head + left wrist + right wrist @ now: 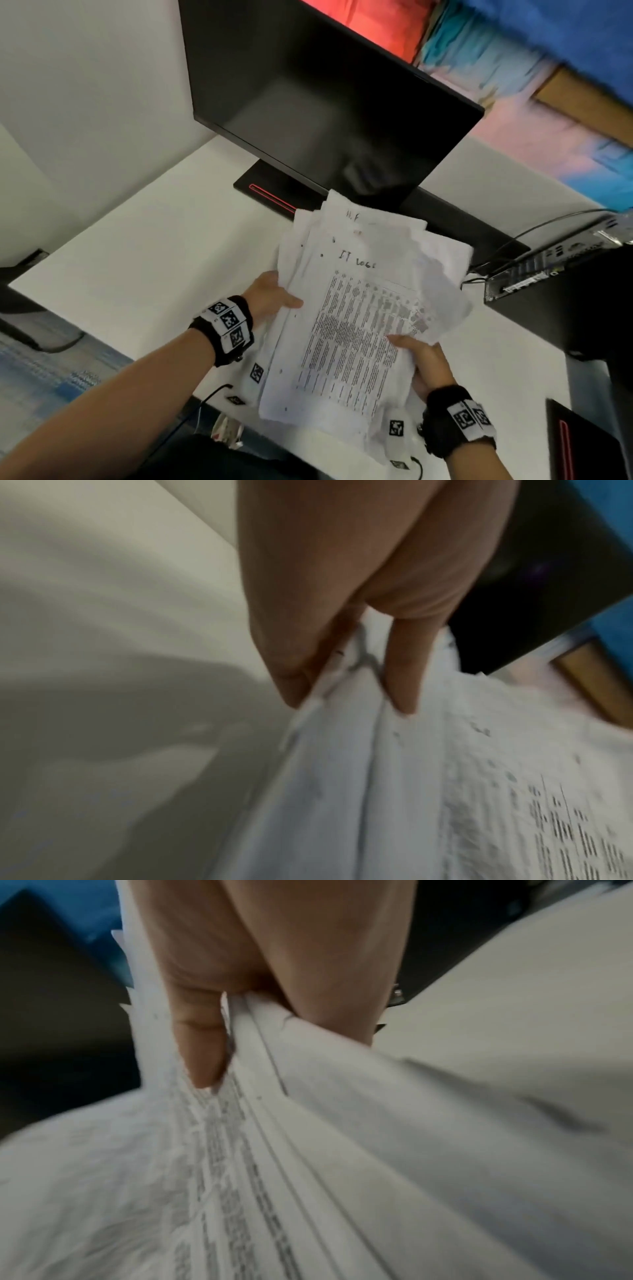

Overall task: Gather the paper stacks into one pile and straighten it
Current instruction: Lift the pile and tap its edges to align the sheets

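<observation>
Seen largest first: one white bench [144,260], bare at the left. Behind it, one dark monitor [325,113], screen off, on a black base with a red stripe. At the right edge, one black computer case [561,291] with cables running to its back. Held above the bench, in front of the monitor: one pile of papers [356,308], ragged, sheets fanned and crumpled at the far end, top sheet printed and headed with handwriting. Gripped at two sides by two hands. Left hand [270,294] at the pile's left edge, thumb on top, fingers [291,642] beneath, pinching the sheets. Right hand [428,363] at the near right edge, thumb likewise on top, fingers [329,988] beneath, pinching. Strapped on each wrist, one black band with square markers.
</observation>
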`<act>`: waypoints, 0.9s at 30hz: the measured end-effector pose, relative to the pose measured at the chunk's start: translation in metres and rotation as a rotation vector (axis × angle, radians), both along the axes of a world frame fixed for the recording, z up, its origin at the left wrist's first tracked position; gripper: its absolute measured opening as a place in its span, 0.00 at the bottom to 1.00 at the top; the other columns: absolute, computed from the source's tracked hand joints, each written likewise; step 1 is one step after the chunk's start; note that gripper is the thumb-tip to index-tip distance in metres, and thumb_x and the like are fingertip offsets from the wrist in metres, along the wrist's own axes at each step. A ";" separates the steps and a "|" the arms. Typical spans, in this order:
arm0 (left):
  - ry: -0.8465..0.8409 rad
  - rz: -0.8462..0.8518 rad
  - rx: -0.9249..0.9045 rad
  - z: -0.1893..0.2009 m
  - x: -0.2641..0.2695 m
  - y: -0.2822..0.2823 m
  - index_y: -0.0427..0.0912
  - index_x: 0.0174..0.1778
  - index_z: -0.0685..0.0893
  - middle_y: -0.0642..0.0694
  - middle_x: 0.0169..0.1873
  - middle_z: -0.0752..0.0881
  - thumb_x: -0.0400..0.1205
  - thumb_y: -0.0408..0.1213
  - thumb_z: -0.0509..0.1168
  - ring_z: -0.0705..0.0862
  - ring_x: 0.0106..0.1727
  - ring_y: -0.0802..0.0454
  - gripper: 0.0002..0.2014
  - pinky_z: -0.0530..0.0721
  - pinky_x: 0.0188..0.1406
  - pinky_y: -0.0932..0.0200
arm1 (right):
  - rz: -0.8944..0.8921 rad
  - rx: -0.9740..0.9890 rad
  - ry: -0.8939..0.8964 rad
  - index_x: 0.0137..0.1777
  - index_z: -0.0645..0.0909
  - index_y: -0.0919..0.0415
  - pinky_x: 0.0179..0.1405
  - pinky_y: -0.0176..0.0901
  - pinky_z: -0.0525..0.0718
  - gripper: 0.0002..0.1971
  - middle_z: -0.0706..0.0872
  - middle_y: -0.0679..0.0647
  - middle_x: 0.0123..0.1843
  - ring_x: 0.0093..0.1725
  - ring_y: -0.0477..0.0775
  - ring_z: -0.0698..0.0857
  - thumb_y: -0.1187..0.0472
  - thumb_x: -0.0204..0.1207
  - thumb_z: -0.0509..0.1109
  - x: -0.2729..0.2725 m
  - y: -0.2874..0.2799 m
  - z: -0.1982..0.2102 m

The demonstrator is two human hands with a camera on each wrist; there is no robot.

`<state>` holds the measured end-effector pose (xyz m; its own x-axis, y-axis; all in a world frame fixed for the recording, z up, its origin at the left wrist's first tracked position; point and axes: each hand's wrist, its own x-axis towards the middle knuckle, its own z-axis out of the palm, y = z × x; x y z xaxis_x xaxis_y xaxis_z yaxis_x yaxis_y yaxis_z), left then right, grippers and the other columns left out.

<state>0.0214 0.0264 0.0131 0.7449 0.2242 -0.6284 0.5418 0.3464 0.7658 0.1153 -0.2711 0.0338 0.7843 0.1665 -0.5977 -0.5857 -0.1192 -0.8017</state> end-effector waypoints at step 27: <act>-0.660 0.153 0.425 0.120 0.015 0.026 0.54 0.53 0.83 0.58 0.46 0.91 0.65 0.27 0.84 0.90 0.49 0.65 0.27 0.87 0.46 0.66 | 0.228 -0.044 -0.477 0.64 0.88 0.49 0.71 0.55 0.79 0.31 0.93 0.46 0.59 0.62 0.50 0.89 0.47 0.58 0.87 0.030 0.076 0.068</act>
